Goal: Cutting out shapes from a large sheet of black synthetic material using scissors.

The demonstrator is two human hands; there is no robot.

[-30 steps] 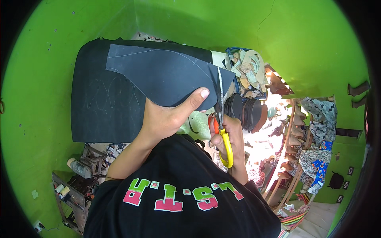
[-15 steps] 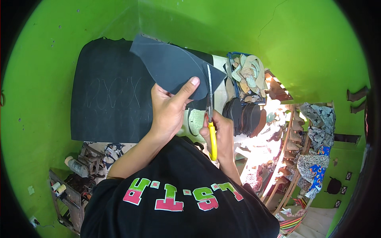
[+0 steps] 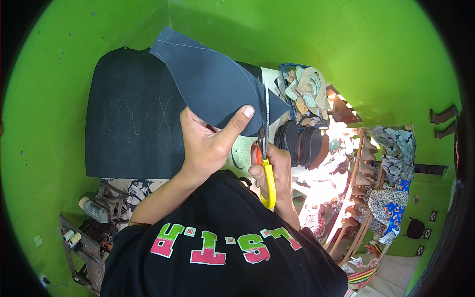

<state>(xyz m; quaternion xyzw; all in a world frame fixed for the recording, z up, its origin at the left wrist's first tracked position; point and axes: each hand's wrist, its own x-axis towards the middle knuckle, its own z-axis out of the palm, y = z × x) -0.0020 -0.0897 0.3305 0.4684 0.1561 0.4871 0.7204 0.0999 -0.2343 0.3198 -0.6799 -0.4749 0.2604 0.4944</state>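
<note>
My left hand [image 3: 210,143] pinches the lower edge of a dark grey sheet [image 3: 208,76], its thumb lying on top. A pale curved line is drawn across the sheet, and its left edge is cut in a curve. In my right hand [image 3: 279,171] is a pair of scissors [image 3: 267,180] with yellow and orange handles. The blades stand apart, pointing away from me, with the sheet's right part between them. A pointed corner of the sheet sticks out to the right of the blades.
Behind lies a large black sheet [image 3: 131,114] with pale shoe-sole-like outlines. Stacked dark sole-shaped pieces [image 3: 309,146] sit to the right, below a blue basket [image 3: 287,74] of offcuts. A wooden rack [image 3: 358,198] with foot-shaped forms stands farther right. A plastic bottle [image 3: 94,210] is at left.
The sheet has shifted up and to the left with my left hand. The scissors have moved slightly right and down, and their handles have spread farther apart.
</note>
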